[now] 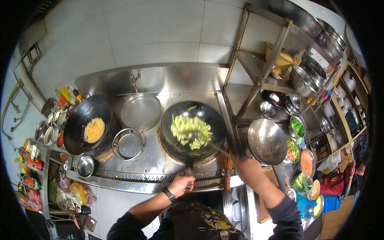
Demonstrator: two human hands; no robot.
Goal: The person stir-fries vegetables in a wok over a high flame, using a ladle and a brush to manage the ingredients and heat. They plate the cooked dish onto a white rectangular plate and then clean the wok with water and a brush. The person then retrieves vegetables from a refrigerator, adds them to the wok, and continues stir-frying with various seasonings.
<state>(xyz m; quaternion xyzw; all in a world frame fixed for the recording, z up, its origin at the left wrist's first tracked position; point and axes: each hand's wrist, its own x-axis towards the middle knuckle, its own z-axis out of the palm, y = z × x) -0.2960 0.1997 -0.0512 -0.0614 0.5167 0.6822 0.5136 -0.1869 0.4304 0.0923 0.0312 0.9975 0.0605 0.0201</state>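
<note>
My left hand (180,184) grips the handle (189,166) of a black wok (171,144) on the right-hand burner. Chopped pale-green vegetables (192,129) lie heaped in this wok, blurred as if moving, with a few longer green strips near its rim. My right hand (241,162), also blurred, is closed around a thin-handled cooking utensil (220,150) that reaches into the wok. The utensil's head is hidden among the vegetables. A bamboo wok brush (227,171) stands at the stove's front edge, just left of my right forearm.
At left, a second black wok (73,129) holds an orange-yellow mixture (94,130). A water-filled round basin (124,112), a metal ring (141,150) and a steel bowl (85,166) sit nearby. A perforated strainer (267,141), a shelf post (274,55) and several ingredient bowls (307,163) stand at right.
</note>
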